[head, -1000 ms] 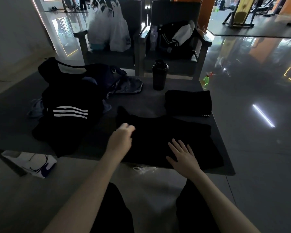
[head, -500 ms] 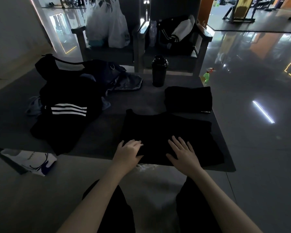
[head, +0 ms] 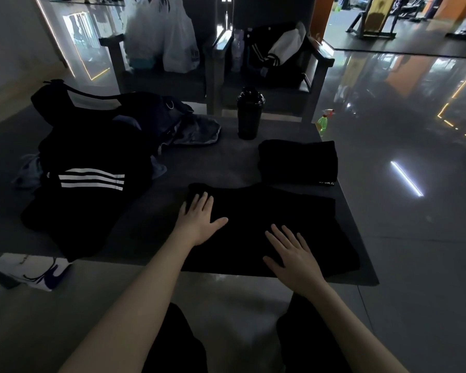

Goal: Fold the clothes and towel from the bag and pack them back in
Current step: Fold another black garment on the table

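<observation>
Black garment (head: 280, 224) lies flat at near edge of table (head: 226, 162), head view. I read L hand (head: 199, 219) and R hand (head: 293, 254) palms-down on it, fingers straight, gripping nothing. Folded black item (head: 297, 162) sits just behind; striped garment (head: 92, 179) and bag (head: 145, 114) at left.

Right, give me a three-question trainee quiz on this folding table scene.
1. True or false: the left hand and the right hand both lie flat on the black garment spread on the dark grey table.
2. What stands beyond the folded black cloth? A) tall black shaker bottle; B) red mug; C) white kettle.
3. Fill in: the crumpled black garment at left shows ___ white stripes.
Key: 1 true; 2 A; 3 three.
</observation>
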A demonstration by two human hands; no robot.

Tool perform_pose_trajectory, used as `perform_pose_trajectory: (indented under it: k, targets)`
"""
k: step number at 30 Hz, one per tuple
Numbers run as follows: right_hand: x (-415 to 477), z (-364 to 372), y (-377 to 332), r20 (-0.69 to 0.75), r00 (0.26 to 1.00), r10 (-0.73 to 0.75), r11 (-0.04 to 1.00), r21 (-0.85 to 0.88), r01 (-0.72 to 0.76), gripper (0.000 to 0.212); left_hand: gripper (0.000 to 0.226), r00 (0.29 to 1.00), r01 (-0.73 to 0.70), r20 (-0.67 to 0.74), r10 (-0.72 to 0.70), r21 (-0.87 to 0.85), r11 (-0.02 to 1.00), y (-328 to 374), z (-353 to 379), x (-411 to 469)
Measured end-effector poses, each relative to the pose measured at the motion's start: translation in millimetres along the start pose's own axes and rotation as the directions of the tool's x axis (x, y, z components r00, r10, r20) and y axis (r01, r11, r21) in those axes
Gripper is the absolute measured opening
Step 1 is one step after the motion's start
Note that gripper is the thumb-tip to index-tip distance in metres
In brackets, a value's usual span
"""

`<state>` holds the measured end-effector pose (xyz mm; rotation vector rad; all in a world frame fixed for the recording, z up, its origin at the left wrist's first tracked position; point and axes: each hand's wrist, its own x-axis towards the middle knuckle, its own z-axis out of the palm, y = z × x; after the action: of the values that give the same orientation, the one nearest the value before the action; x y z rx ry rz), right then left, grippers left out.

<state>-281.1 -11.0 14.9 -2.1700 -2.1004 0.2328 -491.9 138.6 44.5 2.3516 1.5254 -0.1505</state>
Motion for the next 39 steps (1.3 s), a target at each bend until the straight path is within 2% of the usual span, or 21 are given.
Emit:
perform_pose_trajectory:
  k: [7,9,11,15,17,19,21,24,28,32,36,39]
  targets:
    - [1,0,2,-0.051,0.999,0.004,1.000,0.029,-0.003,0.082,0.079,0.995,0.052,-0.091,-0.043,0.100,0.994,6,16,0]
    - [0,0,5,-0.072,0.997,0.027,0.999,0.039,-0.025,0.090,0.078,0.993,0.048,-0.116,-0.036,0.104,0.993,15,14,-6]
    - [-3,0,11,-0.094,0.993,0.075,0.996,0.053,-0.071,0.104,0.079,0.997,0.029,-0.077,-0.024,0.057,0.998,25,18,-14]
    - [-10,-4,23,-0.101,0.985,0.138,0.988,0.077,-0.131,0.110,0.082,0.996,0.045,-0.088,-0.034,0.122,0.991,34,34,-25]
    - [-14,-7,24,-0.108,0.982,0.152,0.988,0.049,-0.148,0.099,0.081,0.993,0.072,-0.105,-0.058,0.133,0.989,37,35,-24]
    - [-19,-9,27,-0.193,0.958,0.213,0.977,0.033,-0.211,0.068,0.077,0.992,0.049,-0.125,-0.031,0.144,0.988,43,33,-22]
    - [-23,-10,30,-0.301,0.897,0.324,0.946,0.071,-0.317,0.049,0.070,0.987,-0.062,-0.139,0.084,0.156,0.986,52,32,-18]
    - [-29,-15,37,-0.368,0.765,0.529,0.848,0.198,-0.491,0.046,0.064,0.975,-0.197,-0.088,0.206,0.103,0.975,67,38,-12]
    - [-35,-20,49,-0.326,0.613,0.720,0.693,0.300,-0.655,0.052,0.065,0.979,-0.162,-0.103,0.175,0.121,0.979,78,47,-7]
    - [-32,-27,56,-0.231,0.530,0.816,0.574,0.433,-0.695,0.060,0.061,0.976,-0.172,-0.107,0.189,0.152,0.973,79,46,-7]
    - [-31,-37,65,-0.169,0.500,0.849,0.511,0.504,-0.697,0.060,0.059,0.980,-0.177,-0.067,0.189,0.161,0.971,77,45,-5]
    - [-32,-46,79,0.016,0.532,0.847,0.414,0.609,-0.677,0.047,0.059,0.981,-0.180,-0.043,0.190,0.174,0.968,76,43,-3]
